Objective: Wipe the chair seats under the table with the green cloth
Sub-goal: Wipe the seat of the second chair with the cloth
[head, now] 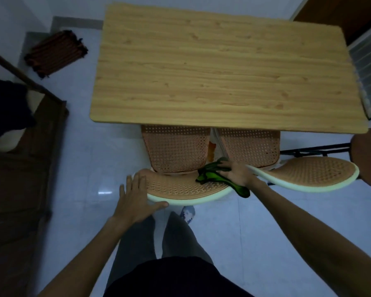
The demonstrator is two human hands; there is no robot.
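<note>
right hand [236, 173] lies flat with fingers spread, pressing the green cloth [214, 179] against the top of the left chair's back [180, 189], where the cloth bunches and one tail hangs over the pale rim; my left hand [135, 198] is open too, palm down on the rim at that backrest's other end, thumb hooked along the edge - steadying, not gripping; two woven seats sit tucked under the table [223, 71], the left seat [176, 151] and the right seat [251, 146], each only partly showing past the table edge; the second backrest [321, 174] leans off to the right; my judgement is that the seats themselves are not yet being wiped, since the cloth is on the backrest and clear of both seats; to do this well i would keep the left hand bracing the chair so it does not slide on the glossy floor [94, 168], flatten the cloth under the palm rather than pushing a wad, and reach forward into the seat - long strokes front to back, because the weave will hold dust in its holes; the part beneath the tabletop is hidden from me, so pulling the chair out first seems wise.
</note>
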